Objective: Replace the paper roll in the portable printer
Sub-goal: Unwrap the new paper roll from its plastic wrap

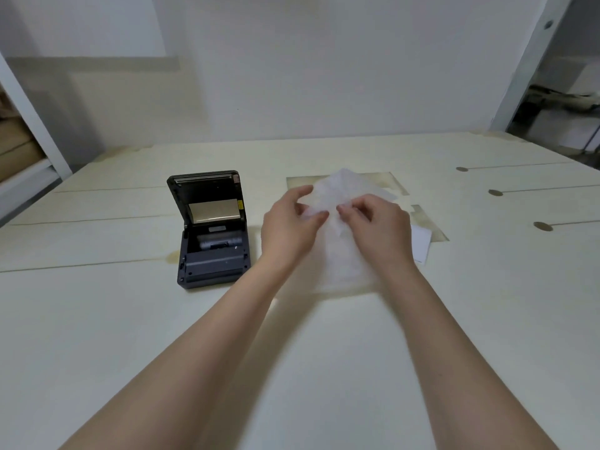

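Note:
A dark grey portable printer (211, 235) stands on the table left of centre, its lid tipped up and back so the paper bay shows. A grey spindle or roller lies inside the bay. To its right, my left hand (289, 222) and my right hand (376, 228) both pinch a blurred, translucent white wrapper or sheet (344, 254) held just above the table. The fingertips of the two hands nearly meet at its upper part. Whether a roll sits inside the wrapper cannot be told.
A pale wooden table (130, 319) with grooves and several round holes at the right. A white slip of paper (422, 245) lies behind my right hand. A white wall stands behind, with shelving at the far left.

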